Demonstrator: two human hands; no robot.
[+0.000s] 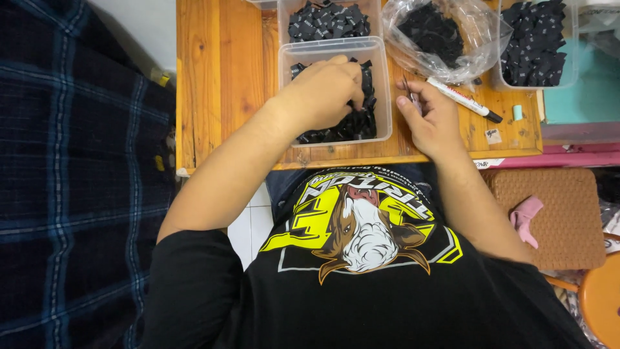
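My left hand [321, 92] reaches into a clear plastic tub [382, 90] on the wooden table [219, 77], with its fingers closed on the small black fabric labels [361, 119] that fill the tub. Just right of the tub, my right hand [431, 121] rests on the table and pinches a thin metal tool [409, 89] that points away from me. A white marker with a black cap [462, 99] lies on the table, touching the far side of my right hand.
A second tub of black labels [328, 22] stands behind the first. A clear plastic bag of labels [434, 35] and another tub of them [536, 42] are at the back right. A brown woven mat with a pink cloth [526, 216] lies lower right. Dark plaid fabric [71, 181] fills the left.
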